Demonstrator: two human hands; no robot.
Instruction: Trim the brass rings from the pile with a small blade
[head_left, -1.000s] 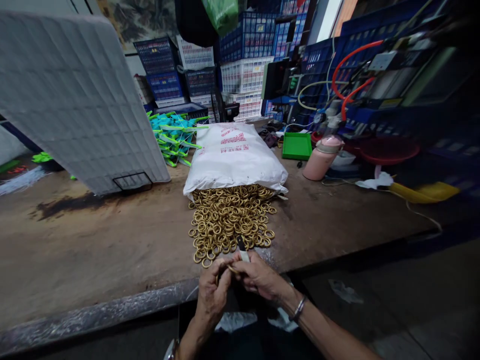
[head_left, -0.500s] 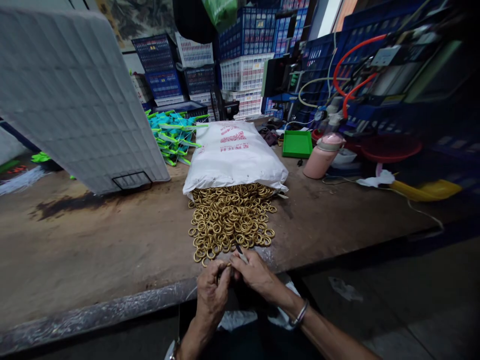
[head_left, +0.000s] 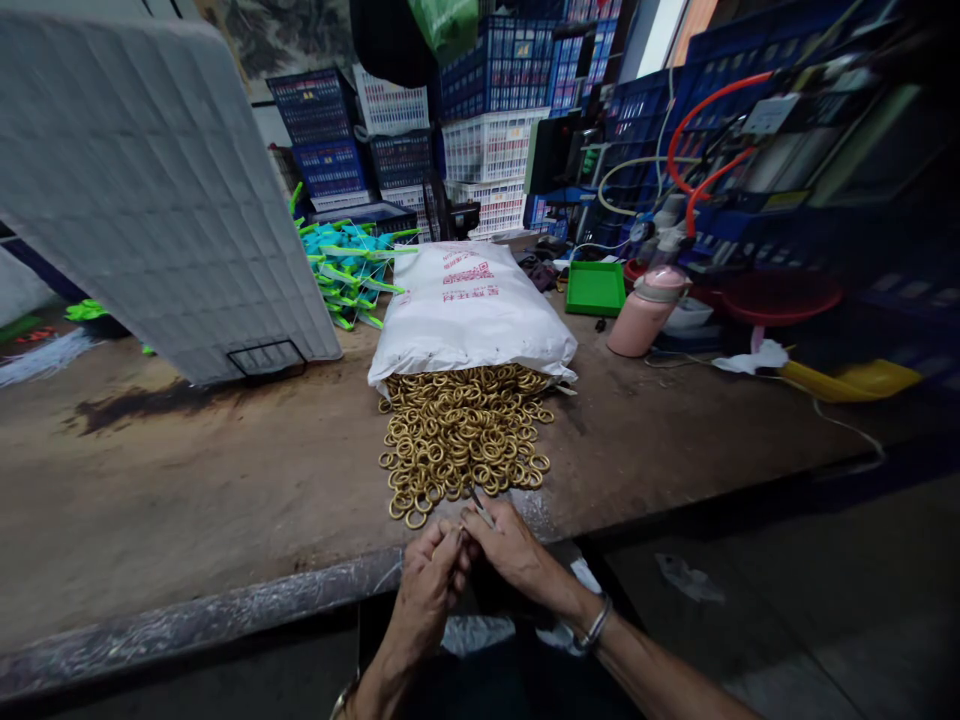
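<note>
At the table's front edge, my left hand [head_left: 431, 570] is closed in a pinch, its thumb and fingertips meeting those of the other hand. Whatever lies between them is too small or hidden to make out. My right hand [head_left: 514, 550] is closed around a slim knife-like tool [head_left: 486, 517] with a pale handle, its thin dark tip pointing away towards the rings. Just beyond both hands, a heap of gold-coloured rings [head_left: 457, 435] spills from the mouth of a white sack [head_left: 472, 320] printed in red. A few rings lie loose near the left fingertips.
A tall pale quilted panel [head_left: 165, 200] stands at left beside a dark stain. Green and turquoise pieces [head_left: 349, 270] lie behind it. To the right are a green tray [head_left: 595, 288], a pink bottle [head_left: 646, 312] and a machine with orange hoses [head_left: 686, 130]. Crates [head_left: 495, 145] are stacked behind.
My left hand has turned slightly and its fingertips have shifted a little to the right and up. The right hand stays almost in place with the tool. A ring near the left fingers lies slightly differently.
</note>
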